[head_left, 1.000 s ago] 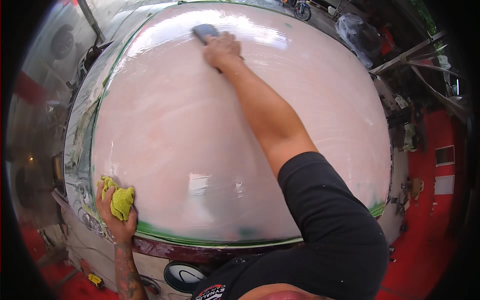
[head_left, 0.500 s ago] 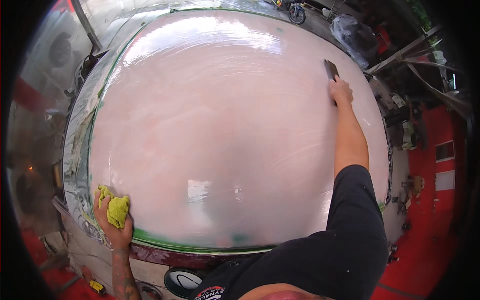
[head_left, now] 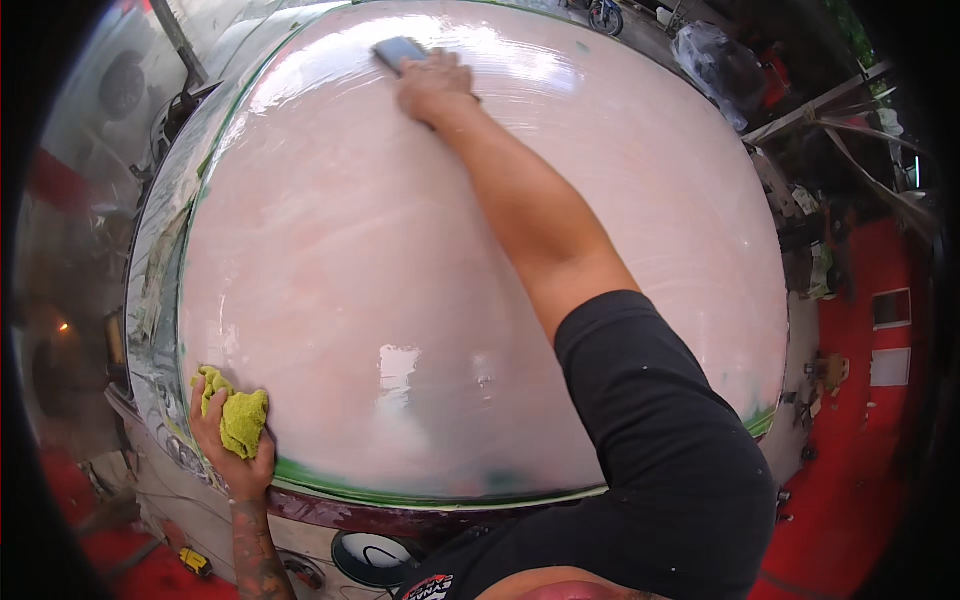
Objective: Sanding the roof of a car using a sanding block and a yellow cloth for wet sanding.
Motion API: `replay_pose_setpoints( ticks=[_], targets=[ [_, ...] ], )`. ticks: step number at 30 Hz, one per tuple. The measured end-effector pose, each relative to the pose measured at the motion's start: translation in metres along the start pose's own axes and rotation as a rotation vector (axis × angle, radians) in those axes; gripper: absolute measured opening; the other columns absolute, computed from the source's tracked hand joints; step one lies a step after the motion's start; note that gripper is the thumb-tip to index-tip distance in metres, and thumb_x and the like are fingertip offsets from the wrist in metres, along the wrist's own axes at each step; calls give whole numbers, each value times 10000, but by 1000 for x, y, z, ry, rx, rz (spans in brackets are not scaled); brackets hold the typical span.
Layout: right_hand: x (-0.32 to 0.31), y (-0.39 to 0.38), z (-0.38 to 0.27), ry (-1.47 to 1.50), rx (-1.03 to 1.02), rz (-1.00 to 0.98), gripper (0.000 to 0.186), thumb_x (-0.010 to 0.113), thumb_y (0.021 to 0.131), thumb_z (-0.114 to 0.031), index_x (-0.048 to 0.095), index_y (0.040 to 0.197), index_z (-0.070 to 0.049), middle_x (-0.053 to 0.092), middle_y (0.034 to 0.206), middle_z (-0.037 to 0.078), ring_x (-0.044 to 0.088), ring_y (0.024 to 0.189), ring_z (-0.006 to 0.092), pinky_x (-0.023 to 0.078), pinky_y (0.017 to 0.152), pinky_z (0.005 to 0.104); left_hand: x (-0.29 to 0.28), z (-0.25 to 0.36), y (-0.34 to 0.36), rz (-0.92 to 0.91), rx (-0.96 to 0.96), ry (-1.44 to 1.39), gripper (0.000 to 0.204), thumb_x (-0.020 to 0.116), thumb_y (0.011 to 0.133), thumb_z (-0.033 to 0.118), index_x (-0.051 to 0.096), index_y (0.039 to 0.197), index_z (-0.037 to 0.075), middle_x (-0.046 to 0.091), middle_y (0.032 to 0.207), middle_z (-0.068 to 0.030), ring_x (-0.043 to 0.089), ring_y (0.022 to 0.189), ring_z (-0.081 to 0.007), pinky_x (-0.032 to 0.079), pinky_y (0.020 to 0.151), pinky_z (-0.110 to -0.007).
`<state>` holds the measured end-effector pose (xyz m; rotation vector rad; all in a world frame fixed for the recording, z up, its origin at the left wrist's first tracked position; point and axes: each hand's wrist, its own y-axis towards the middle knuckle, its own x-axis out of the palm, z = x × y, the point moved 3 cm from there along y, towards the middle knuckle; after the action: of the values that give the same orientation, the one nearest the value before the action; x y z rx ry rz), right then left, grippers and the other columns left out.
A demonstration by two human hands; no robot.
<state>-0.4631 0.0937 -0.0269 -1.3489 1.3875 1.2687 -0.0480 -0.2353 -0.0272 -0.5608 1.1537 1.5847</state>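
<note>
A broad, wet car panel (head_left: pixel 450 300), pale pink with green along its edges, spreads out in front of me. My right hand (head_left: pixel 436 84) reaches across to its far left part, closed on a flat, dark sanding block (head_left: pixel 398 52) that lies against the surface. The block's underside is hidden. At the near left corner, my left hand (head_left: pixel 232 440) rests on the panel's edge, its fingers wrapped round a crumpled yellow-green cloth (head_left: pixel 243 420).
Beyond the far right edge stand a plastic-covered bundle (head_left: pixel 712 62) and a motorbike wheel (head_left: pixel 605 16). Masking sheet (head_left: pixel 160 270) covers the car's left side. Below the near edge are a round white-and-dark object (head_left: pixel 372 556) and a yellow tool (head_left: pixel 195 562) on the floor.
My right hand has swept the sanding block from the panel's right side to its far left part. The left hand stays at the corner with the cloth.
</note>
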Motion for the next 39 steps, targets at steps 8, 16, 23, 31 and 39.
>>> replay_pose_setpoints(
  ticks=[8,16,23,31,39],
  targets=[
    [-23,-40,55,-67,-34,-38,429,494,1024,-411,569,1399,-215,548,1388,204,528,1291,405,453,1069,502,0,-3,-5,2,14,-35,639,653,736,67,507,1356,22,433,1499,-278,429,1369,-483,317,1150,-558],
    [-136,-306,460,-303,1044,-64,563,514,987,-438,461,1531,-304,494,1502,195,476,1376,408,424,1113,523,-2,4,2,37,37,-12,627,670,726,94,530,1332,23,465,1476,-274,447,1354,-488,319,1142,-558],
    [-97,-214,316,-272,774,117,557,550,925,-396,529,1478,-330,508,1436,236,474,1343,415,425,1109,493,0,-1,-2,40,21,3,622,695,709,129,560,1311,46,485,1464,-264,462,1339,-481,339,1116,-557],
    [0,-193,-163,99,-449,-100,414,504,970,-234,618,1355,-129,569,1311,192,511,1228,341,418,1004,479,-1,1,-1,57,50,-2,623,697,714,133,569,1317,42,508,1435,-275,477,1329,-478,339,1125,-546],
    [-77,-243,110,-113,203,81,495,580,978,-395,556,1446,-235,591,1246,206,563,1181,384,489,984,506,-9,-1,-4,81,50,-19,620,716,729,109,564,1328,64,518,1429,-268,487,1328,-464,349,1118,-531]
  ],
)
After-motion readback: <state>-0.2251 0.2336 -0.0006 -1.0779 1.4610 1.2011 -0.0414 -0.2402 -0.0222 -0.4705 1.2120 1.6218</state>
